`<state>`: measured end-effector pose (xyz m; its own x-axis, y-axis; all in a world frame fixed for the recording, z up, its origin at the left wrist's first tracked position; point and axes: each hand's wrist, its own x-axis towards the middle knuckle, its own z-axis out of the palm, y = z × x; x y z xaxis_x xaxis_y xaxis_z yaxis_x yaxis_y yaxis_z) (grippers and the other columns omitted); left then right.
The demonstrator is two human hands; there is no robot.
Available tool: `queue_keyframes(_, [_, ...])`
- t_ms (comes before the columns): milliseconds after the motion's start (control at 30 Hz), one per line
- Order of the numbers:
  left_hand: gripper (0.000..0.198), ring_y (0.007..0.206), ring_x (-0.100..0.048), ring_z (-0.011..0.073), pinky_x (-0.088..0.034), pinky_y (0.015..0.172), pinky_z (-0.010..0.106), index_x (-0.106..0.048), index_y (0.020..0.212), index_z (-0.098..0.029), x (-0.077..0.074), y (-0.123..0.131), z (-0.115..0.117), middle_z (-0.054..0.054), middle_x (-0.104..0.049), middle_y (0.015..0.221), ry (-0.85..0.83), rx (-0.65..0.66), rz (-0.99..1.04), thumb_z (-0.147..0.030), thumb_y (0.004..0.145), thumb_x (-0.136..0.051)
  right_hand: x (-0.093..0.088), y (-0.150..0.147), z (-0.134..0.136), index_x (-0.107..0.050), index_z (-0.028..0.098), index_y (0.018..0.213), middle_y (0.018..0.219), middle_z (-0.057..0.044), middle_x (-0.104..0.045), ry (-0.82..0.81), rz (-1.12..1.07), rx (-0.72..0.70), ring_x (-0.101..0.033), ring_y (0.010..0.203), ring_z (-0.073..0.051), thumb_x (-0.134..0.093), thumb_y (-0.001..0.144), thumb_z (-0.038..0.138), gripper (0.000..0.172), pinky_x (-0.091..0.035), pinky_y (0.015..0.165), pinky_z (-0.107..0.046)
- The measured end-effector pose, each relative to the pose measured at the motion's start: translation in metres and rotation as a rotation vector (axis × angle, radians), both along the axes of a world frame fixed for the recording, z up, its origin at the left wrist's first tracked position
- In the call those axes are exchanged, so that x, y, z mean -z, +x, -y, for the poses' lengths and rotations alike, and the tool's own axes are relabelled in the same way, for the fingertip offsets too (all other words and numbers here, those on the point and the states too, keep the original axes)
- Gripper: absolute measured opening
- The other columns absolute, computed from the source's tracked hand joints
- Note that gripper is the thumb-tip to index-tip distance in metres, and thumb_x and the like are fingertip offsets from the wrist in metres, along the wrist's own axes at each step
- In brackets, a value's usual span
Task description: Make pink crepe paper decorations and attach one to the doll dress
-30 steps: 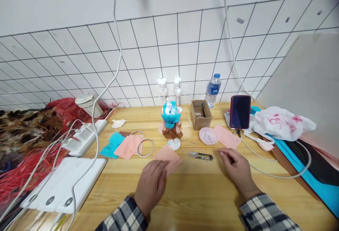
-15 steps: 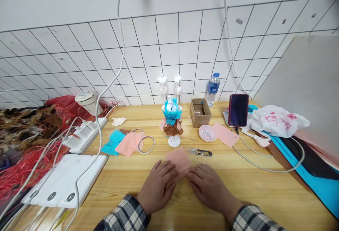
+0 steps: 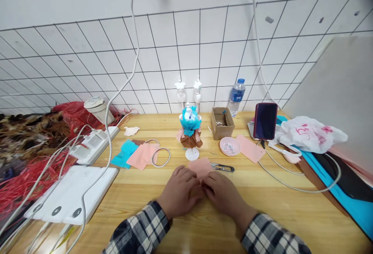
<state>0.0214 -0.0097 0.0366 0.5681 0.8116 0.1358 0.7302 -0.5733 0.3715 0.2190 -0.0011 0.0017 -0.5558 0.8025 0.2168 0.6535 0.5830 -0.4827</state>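
Observation:
A small pink sheet of crepe paper [image 3: 200, 166] lies between my hands at the middle of the table. My left hand [image 3: 182, 192] holds its near left side, fingers curled over the paper. Opposite it, my right hand [image 3: 222, 192] pinches the near right side; the fingertips of both hands almost meet, and the near edge is hidden under them. Just beyond the sheet, thread snips [image 3: 223, 167] lie flat, their tip by the paper. Behind stands a small dress form [image 3: 190, 124] in a blue and brown ruffled dress on a white round base.
To the right are a pink dish of beads [image 3: 230, 146], a cardboard box [image 3: 222, 126], a water bottle [image 3: 237, 96] and a phone [image 3: 265, 121]. Pink and blue sheets [image 3: 142, 156] and a cable loop lie left. A white power bank [image 3: 72, 193] with cables sits farther left.
My hands have come closer together, drawing in the near edge of the pink sheet. Less of the paper shows now, and the view has shifted slightly.

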Motion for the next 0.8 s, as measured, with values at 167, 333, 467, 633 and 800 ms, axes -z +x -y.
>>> queue_keyframes(167, [0.012,0.09,-0.057,0.0199,-0.044,0.084,0.037,-0.066,0.091,-0.023,0.009,0.005,0.004,0.003,-0.068,0.09,0.03,0.005,-0.042,-0.025,0.089,-0.055,0.007,0.002,0.008,-0.066,0.021,0.096,0.091,-0.004,-0.065,-0.003,-0.005,0.006,-0.057,0.087,-0.019,-0.051,0.088,0.011,0.02,-0.045,0.078,-0.032])
queue_keyframes(333, [0.018,0.087,-0.058,0.017,-0.04,0.093,0.038,-0.068,0.084,-0.023,0.014,-0.003,0.003,0.002,-0.068,0.087,0.08,-0.019,-0.023,-0.024,0.091,-0.052,0.004,0.007,0.006,-0.066,0.022,0.091,0.089,-0.004,-0.065,0.043,0.032,0.003,-0.057,0.087,-0.02,-0.052,0.091,0.015,0.015,-0.044,0.08,-0.034])
queue_keyframes(467, [0.016,0.087,-0.059,0.0157,-0.034,0.102,0.041,-0.067,0.084,-0.024,0.016,-0.005,0.004,-0.001,-0.068,0.087,0.091,-0.039,-0.026,-0.022,0.091,-0.053,0.004,0.01,0.005,-0.065,0.021,0.085,0.085,-0.004,-0.064,0.071,0.059,0.01,-0.057,0.084,-0.02,-0.054,0.09,0.016,0.013,-0.043,0.078,-0.034])
queue_keyframes(633, [0.016,0.088,-0.058,0.0168,-0.033,0.102,0.043,-0.066,0.082,-0.024,0.019,-0.002,0.006,0.0,-0.068,0.086,0.128,-0.057,-0.051,-0.024,0.091,-0.052,0.004,0.008,0.005,-0.065,0.021,0.086,0.086,-0.004,-0.065,0.077,0.11,0.029,-0.057,0.084,-0.02,-0.055,0.089,0.017,0.012,-0.042,0.076,-0.033])
queue_keyframes(800, [0.017,0.085,-0.058,0.0183,-0.039,0.093,0.039,-0.066,0.078,-0.021,0.002,0.0,-0.013,0.003,-0.066,0.081,0.097,0.011,-0.17,-0.021,0.089,-0.052,-0.009,0.001,-0.01,-0.067,0.02,0.083,0.081,-0.004,-0.065,0.047,0.258,-0.003,-0.058,0.08,-0.02,-0.054,0.089,0.02,0.014,-0.04,0.07,-0.031])
